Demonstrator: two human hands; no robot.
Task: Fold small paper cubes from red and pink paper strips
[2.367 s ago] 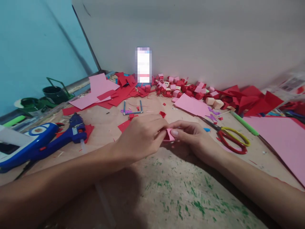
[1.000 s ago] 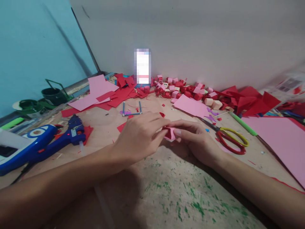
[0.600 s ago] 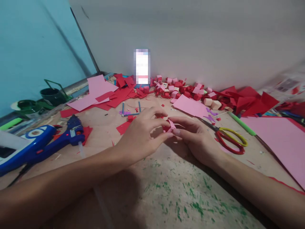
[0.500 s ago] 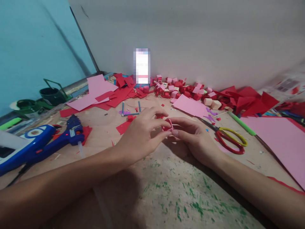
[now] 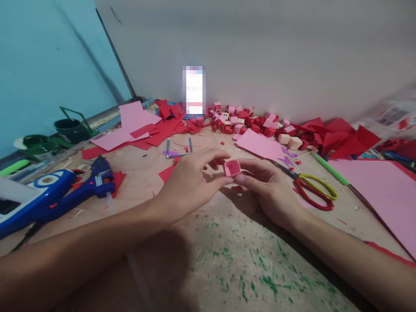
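Note:
A small open paper box (image 5: 232,167), pink outside and red inside, sits between my two hands just above the table. My left hand (image 5: 191,182) pinches its left side with thumb and fingers. My right hand (image 5: 266,184) grips its right side, thumb under the box. Both forearms rest on the tabletop (image 5: 227,260), which is speckled with green paint.
A blue glue gun (image 5: 55,195) lies at the left. Red-and-yellow scissors (image 5: 312,188) lie right of my hands. A heap of small red and pink paper boxes (image 5: 247,121) lines the wall. Pink sheets (image 5: 386,190) and red scraps (image 5: 344,136) are scattered around, with green pots (image 5: 69,128) far left.
The folded pink-and-red paper has been shaped into an open box and turned so that its red inside faces up. My hands stayed in place, fingers shifting around it.

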